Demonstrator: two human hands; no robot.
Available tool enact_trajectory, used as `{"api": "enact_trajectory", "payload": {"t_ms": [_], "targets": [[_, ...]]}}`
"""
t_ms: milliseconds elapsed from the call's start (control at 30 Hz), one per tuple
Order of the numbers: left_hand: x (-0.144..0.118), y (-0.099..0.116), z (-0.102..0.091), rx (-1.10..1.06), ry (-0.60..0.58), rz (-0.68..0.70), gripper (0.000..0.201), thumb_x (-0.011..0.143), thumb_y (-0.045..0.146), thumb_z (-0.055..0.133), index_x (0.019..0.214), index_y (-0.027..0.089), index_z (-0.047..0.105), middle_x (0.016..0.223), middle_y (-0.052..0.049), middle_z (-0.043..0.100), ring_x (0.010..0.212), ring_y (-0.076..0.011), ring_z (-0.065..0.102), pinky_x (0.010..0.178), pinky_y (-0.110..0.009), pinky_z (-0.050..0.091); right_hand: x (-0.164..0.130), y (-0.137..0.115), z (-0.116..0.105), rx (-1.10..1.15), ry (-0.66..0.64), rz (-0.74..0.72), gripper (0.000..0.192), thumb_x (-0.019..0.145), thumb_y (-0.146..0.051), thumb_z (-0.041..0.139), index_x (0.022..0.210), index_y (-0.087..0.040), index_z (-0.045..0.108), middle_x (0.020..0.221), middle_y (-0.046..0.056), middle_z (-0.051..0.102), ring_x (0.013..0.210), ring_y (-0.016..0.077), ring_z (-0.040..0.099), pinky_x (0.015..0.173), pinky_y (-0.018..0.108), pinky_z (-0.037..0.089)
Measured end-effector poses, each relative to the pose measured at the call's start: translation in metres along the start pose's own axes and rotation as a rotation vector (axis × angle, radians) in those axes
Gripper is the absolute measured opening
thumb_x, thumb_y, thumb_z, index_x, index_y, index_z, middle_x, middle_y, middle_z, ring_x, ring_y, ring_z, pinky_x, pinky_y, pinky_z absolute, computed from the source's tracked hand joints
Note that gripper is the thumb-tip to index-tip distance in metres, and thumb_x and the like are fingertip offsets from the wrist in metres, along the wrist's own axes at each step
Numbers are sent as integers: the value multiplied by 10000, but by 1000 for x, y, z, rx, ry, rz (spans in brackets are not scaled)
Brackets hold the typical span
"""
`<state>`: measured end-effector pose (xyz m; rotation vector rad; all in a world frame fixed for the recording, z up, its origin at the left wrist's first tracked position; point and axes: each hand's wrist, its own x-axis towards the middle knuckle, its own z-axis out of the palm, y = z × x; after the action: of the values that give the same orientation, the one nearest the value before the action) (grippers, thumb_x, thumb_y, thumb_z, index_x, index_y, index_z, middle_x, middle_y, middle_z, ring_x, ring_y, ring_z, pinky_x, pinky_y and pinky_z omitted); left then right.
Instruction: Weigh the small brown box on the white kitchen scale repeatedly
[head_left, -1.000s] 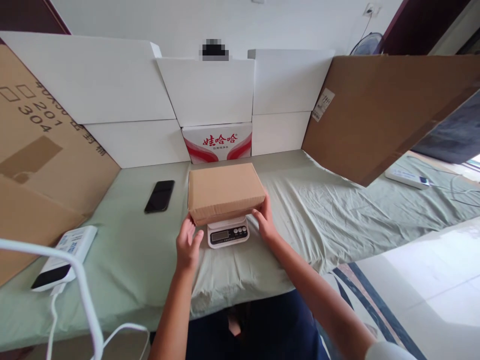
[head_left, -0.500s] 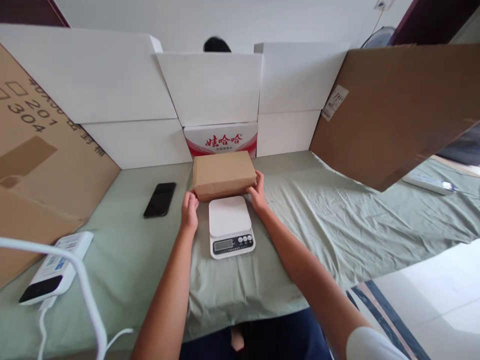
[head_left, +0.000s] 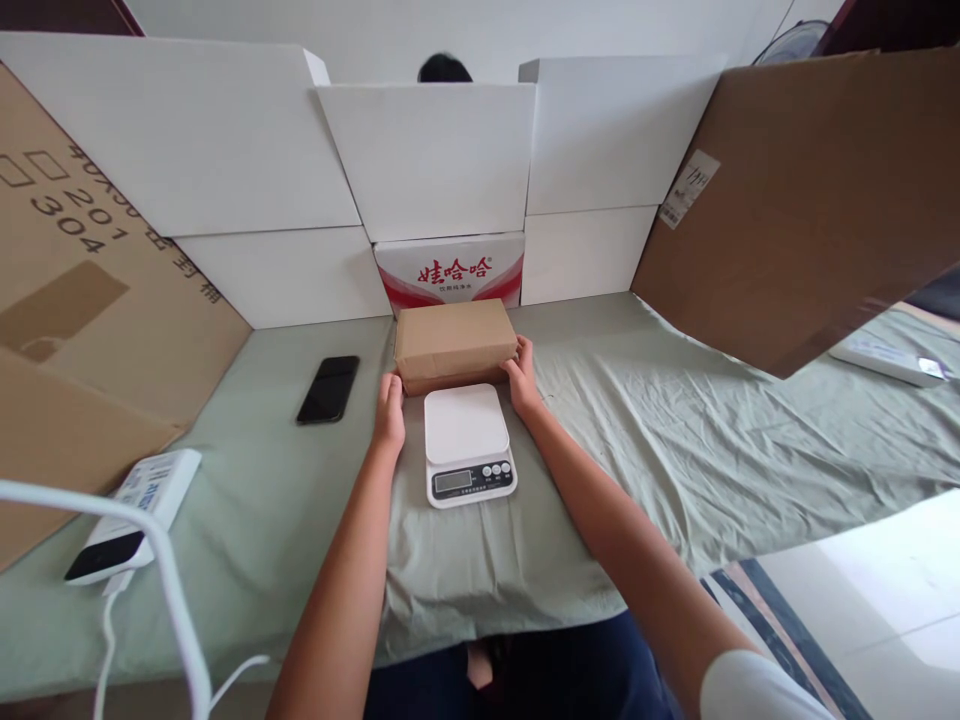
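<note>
A small brown cardboard box (head_left: pixel 456 333) sits just behind a white kitchen scale (head_left: pixel 466 425), its front edge close to the scale's far edge. My left hand (head_left: pixel 389 410) is at the box's front left corner, fingers against its side. On the opposite end, my right hand (head_left: pixel 522 376) grips the front right corner, with the thumb toward the front face and the other fingers partly hidden. The scale's plate is bare, and its grey display shows no readable figures.
A black phone (head_left: pixel 328 389) lies to the left on the green cloth (head_left: pixel 300 520). White boxes (head_left: pixel 435 160) form a wall behind, flanked by large cardboard panels (head_left: pixel 795 210). A white device (head_left: pixel 135 520) with a cable lies at left, behind a white curved tube (head_left: pixel 169 570).
The view has shifted slightly, moving everything a little right and up. My left hand's fingers look straighter along the box's side. The box stays behind the scale.
</note>
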<state>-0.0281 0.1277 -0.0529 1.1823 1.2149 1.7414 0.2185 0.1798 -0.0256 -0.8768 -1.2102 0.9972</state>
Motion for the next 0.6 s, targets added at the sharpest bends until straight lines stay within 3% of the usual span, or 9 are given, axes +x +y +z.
{"api": "enact_trajectory", "payload": {"t_ms": [100,600], "targets": [[0,0,2,-34,49,-61,736,857,812,566,1231,185,665,1308,-171,722,1314,-275,651,1119,-412,488,0,-1,0,-16,13,-6,567,746,-361,586,1282,-255,432,1433,109,577,1326,296,538,1163,511,457],[-1,8,10,-116,52,-118,817,858,834,528,1323,172,645,1458,-184,662,1433,-306,572,1202,-443,438,-1,-3,2,-13,65,11,537,751,-361,570,1270,-252,487,1395,108,607,1340,303,537,1168,537,464]]}}
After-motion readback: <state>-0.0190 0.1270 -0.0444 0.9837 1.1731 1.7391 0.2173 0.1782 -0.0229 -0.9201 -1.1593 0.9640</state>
